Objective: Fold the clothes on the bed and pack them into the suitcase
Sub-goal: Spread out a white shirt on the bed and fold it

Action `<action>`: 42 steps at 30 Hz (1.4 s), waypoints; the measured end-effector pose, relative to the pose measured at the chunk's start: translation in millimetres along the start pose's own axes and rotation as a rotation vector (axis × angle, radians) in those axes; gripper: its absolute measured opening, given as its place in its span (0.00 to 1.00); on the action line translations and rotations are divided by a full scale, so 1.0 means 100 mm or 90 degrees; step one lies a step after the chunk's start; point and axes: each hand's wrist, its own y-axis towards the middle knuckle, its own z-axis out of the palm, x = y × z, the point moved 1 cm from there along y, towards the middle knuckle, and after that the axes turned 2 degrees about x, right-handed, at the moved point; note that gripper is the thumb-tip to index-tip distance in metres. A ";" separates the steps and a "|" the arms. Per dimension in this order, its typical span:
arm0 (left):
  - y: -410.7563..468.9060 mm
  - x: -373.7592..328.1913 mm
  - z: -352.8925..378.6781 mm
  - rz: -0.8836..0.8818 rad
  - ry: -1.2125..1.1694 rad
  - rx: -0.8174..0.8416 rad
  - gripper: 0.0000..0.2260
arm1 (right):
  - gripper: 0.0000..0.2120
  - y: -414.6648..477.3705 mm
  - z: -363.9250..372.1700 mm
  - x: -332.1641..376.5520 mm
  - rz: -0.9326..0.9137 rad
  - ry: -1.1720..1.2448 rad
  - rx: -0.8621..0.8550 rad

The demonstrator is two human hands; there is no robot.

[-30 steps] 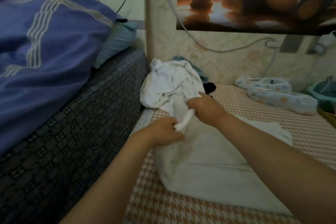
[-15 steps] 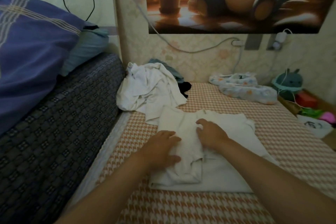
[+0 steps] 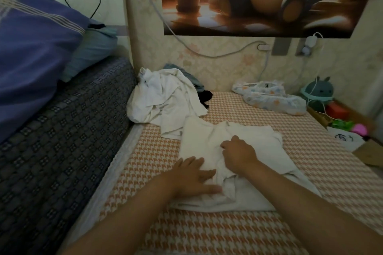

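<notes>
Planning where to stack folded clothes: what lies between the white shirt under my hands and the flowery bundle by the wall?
In the head view, only bare orange-checked sheet lies between the white shirt and the flowery bundle.

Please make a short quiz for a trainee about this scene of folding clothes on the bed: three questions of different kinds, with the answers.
1. True or false: the left hand lies flat on the white garment.
2. Where is the crumpled pile of white clothes? A) beyond the garment, against the dark patterned upholstery; B) hung on the wall; C) on the floor.
3. Which hand lies farther from the camera on the garment?
Key: 1 true; 2 A; 3 the right hand.
</notes>
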 end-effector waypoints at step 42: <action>1.47 0.55 -0.34 -0.162 0.060 -0.140 0.38 | 0.35 -0.20 0.15 -0.53 -0.156 0.083 0.169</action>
